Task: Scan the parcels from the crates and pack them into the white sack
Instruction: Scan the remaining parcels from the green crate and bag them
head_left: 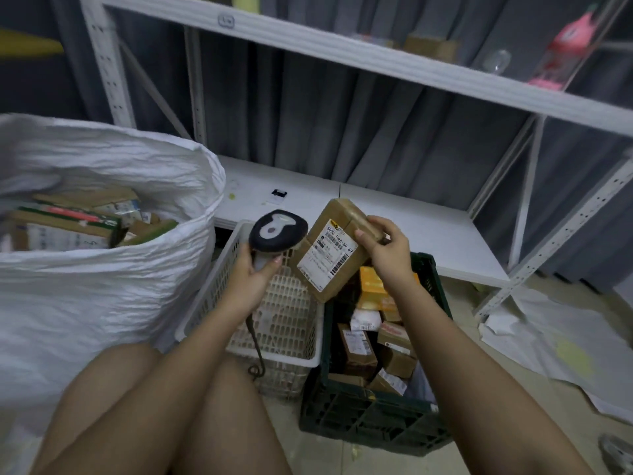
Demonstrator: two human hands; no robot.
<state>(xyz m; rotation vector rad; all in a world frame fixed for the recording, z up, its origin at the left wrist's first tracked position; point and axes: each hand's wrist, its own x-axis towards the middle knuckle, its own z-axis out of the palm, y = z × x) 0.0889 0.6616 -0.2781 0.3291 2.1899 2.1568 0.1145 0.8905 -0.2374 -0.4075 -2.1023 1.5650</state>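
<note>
Brown parcel (337, 246) held tilted above green crate (376, 416) rim.

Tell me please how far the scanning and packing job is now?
Done: the white sack already holds several boxes, and the white crate looks almost empty. In hand: the left hand holds the scanner beside the labelled parcel, which the right hand grips above the crates. Left: the dark green crate still contains many parcels to scan and pack.
</note>
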